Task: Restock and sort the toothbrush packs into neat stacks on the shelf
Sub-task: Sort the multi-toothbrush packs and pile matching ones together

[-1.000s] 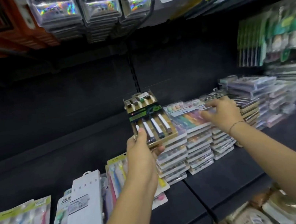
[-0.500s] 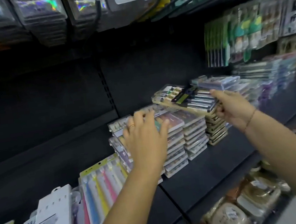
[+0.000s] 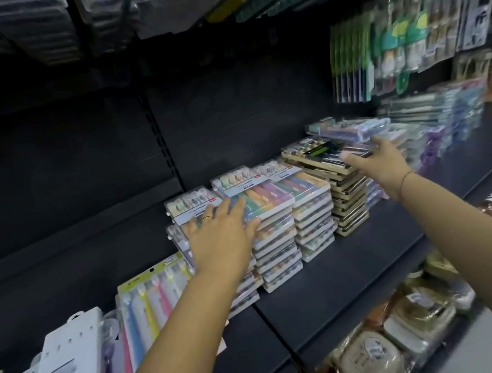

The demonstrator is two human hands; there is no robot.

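1. Looking along a dark shop shelf (image 3: 331, 272), we see a black back panel behind it. Blurred packs hang from hooks overhead, and wrapped goods (image 3: 375, 358) sit on the level below.
2. At the far left a white pack (image 3: 71, 372) lies on other packs. Just beside it lies a clear brush pack (image 3: 155, 292) with a yellow-green header and brushes in blue, yellow and pink.
3. Our left hand (image 3: 220, 238) lies flat on the leftmost pastel stacks, its fingers spread and straight, gripping nothing. A ring shows on one finger.
4. The pastel toothbrush packs (image 3: 259, 197) are flat clear boxes with white labels and bands of green, orange and pink. We count three stacks of them, side by side and touching, near mid-shelf.
5. Just right of them stands one tan stack (image 3: 349, 202). Its top pack (image 3: 319, 151), which bears a dark green label, sits askew.
6. Our right hand (image 3: 384, 162) touches that top pack's near end with straight fingers and a raised thumb, nothing curled round it. A thin bracelet circles the wrist.
7. Farther right stand more stacks (image 3: 439, 119), too blurred to count, with green hanging packs (image 3: 348, 68) above them.
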